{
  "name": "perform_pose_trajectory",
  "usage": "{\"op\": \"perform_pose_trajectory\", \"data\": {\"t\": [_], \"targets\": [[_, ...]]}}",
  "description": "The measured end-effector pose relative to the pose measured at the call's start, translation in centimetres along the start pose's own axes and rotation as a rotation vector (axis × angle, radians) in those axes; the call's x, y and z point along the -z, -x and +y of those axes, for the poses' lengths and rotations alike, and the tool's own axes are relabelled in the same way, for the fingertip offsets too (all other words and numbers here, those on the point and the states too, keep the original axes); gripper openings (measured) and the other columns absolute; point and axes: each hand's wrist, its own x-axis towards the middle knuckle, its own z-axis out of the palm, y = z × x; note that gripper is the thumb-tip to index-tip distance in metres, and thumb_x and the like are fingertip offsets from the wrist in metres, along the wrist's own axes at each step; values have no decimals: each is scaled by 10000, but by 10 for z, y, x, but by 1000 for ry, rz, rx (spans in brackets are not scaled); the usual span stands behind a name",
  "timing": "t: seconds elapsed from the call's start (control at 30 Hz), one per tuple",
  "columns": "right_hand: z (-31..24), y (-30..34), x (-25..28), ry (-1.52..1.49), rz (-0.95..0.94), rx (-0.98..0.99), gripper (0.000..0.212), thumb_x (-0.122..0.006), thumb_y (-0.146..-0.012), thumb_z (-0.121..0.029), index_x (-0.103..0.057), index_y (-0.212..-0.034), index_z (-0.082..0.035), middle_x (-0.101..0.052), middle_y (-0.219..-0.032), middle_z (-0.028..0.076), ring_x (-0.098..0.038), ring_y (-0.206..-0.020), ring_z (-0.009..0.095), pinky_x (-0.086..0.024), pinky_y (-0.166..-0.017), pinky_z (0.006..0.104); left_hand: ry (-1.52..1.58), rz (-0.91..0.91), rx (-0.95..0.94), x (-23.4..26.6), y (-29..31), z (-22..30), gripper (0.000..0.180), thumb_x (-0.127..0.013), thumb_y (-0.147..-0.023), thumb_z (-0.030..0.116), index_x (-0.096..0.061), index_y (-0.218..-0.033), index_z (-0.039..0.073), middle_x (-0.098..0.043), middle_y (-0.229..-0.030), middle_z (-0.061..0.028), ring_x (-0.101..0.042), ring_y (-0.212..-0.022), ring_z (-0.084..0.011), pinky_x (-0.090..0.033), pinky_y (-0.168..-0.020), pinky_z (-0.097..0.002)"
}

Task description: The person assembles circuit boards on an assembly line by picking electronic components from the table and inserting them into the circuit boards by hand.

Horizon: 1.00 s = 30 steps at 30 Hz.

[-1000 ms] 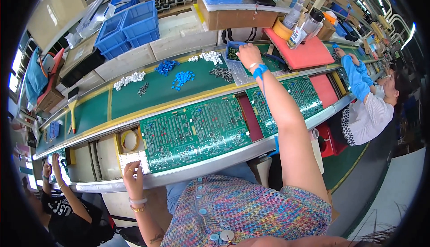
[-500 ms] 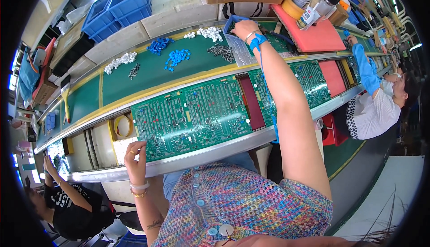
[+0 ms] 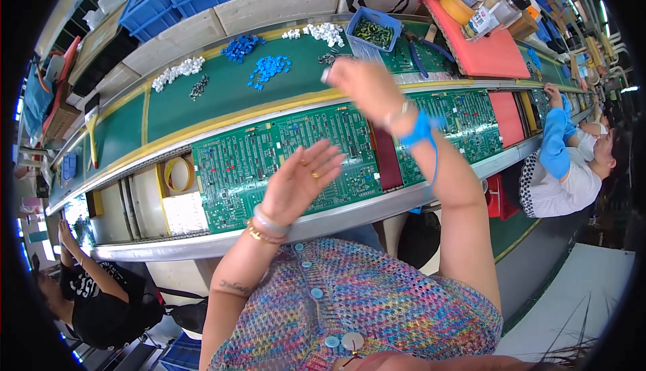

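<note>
My left hand (image 3: 303, 179) hovers open, empty, over the green circuit board (image 3: 282, 162); my blurred right hand (image 3: 367, 85) pinches something unclear near the blue bin (image 3: 371, 31) of dark parts.

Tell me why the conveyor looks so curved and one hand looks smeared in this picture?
Head view: the fisheye lens bows the conveyor's straight edge and leaves black corners. The right hand is streaked by motion blur, the left hand only slightly soft. The circuit board under them is sharp and evenly lit.
</note>
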Motion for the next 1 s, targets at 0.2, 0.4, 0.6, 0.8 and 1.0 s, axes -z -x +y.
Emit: {"op": "perform_pose_trajectory", "data": {"t": [0.2, 0.4, 0.6, 0.8, 1.0], "targets": [[-51, 110, -55, 119, 59, 243, 150, -647, -751, -213, -547, -795, -110, -560, -786, 40, -591, -734, 219, -482, -578, 330, 412, 14, 226, 6, 1, -39, 297, -378, -974, 290, -546, -1091, 75, -596, -1143, -71, -559, -1084, -187, -420, -970, -379], [-66, 136, -70, -43, 198, 240, 200, -675, -699, -160, -615, -880, -99, -568, -869, 28, -563, -789, 228, -467, -642, 328, 426, 130, 188, 10, 20, -45, 295, -401, -967, 241, -544, -1138, 48, -611, -1048, -75, -590, -968, -168, -471, -887, -341], [-74, 142, -63, -120, 236, 165, 241, -738, -661, -148, -612, -857, -89, -606, -781, 56, -576, -695, 236, -459, -586, 332, 320, 121, 184, 11, 29, -53, 345, -418, -967, 253, -520, -1209, 30, -596, -1065, -62, -585, -948, -167, -474, -852, -331], [-67, 139, -47, -58, 126, 216, 195, -710, -702, -111, -620, -870, -68, -607, -792, 71, -580, -704, 236, -481, -606, 328, 265, 3, 172, 13, 25, -55, 336, -395, -974, 250, -509, -1210, 41, -585, -1057, -60, -575, -957, -173, -476, -820, -344], [-54, 133, -32, -176, 113, 88, 211, -660, -736, -20, -642, -944, -49, -620, -852, 97, -600, -766, 270, -497, -660, 346, 236, 149, 232, 8, 18, -54, 244, -428, -971, 219, -536, -1100, 42, -588, -994, -41, -561, -878, -140, -458, -724, -277]]}}
